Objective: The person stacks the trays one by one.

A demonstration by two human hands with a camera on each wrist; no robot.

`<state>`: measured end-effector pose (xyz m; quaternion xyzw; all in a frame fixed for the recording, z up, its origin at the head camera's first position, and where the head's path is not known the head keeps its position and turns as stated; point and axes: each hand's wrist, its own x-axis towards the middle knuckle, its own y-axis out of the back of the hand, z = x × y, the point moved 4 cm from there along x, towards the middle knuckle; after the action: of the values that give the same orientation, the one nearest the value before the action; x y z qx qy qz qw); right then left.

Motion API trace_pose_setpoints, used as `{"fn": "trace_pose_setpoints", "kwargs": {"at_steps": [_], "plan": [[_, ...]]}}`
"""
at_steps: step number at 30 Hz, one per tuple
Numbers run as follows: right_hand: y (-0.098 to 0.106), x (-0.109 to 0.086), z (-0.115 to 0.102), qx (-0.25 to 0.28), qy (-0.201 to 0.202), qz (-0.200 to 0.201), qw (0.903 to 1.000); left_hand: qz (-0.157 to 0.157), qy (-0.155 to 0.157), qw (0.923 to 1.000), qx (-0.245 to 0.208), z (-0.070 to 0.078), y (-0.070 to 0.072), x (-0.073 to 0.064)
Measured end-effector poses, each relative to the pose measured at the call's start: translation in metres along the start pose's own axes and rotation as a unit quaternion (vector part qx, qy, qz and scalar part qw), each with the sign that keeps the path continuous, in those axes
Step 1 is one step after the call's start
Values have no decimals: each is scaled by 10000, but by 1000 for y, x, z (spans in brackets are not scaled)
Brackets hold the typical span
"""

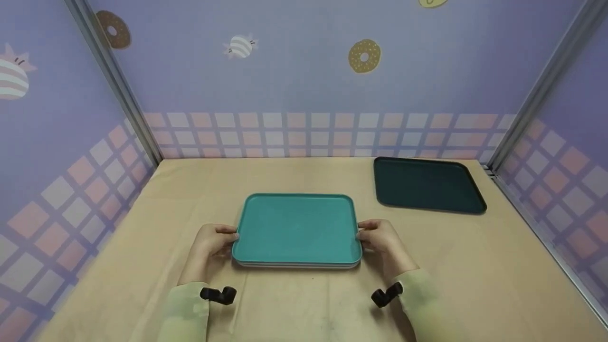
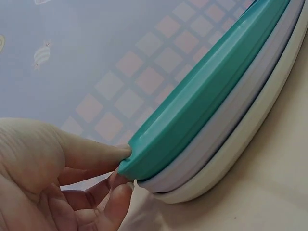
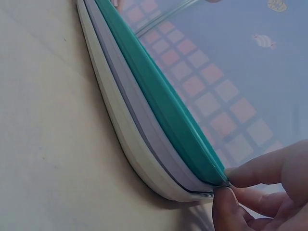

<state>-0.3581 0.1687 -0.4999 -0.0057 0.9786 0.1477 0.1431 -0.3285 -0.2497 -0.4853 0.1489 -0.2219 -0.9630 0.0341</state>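
Observation:
A teal tray (image 1: 298,229) lies on top of a stack in the middle of the table. Under it, the left wrist view shows a pale lilac tray (image 2: 211,130) and a cream tray (image 2: 231,149) at the bottom. My left hand (image 1: 214,239) pinches the teal tray's left edge, thumb on the rim and fingers below it. On the opposite edge, my right hand (image 1: 378,235) pinches the same rim between thumb and fingers. In the right wrist view, the fingertips (image 3: 225,195) sit right at the teal tray's corner, beside the lower trays.
A dark green tray (image 1: 427,185) lies flat at the back right of the table. The table has a beige cloth (image 1: 285,308). Patterned walls (image 1: 304,85) enclose the back and both sides, with metal posts (image 1: 118,85) at the corners.

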Motion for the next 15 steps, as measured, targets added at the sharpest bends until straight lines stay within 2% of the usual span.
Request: {"fn": "trace_pose_setpoints", "kwargs": {"at_steps": [4,10,15], "plan": [[-1,0,2,-19,-52,-65,10000,-73,-91,9999,45,-1,-3,1],[-2,0,2,29,-111,-259,9996,-211,-471,9986,-105,-1,-7,4],[-2,0,2,-50,-160,-258,9995,-218,-526,9982,-170,-3,-7,6]]}}
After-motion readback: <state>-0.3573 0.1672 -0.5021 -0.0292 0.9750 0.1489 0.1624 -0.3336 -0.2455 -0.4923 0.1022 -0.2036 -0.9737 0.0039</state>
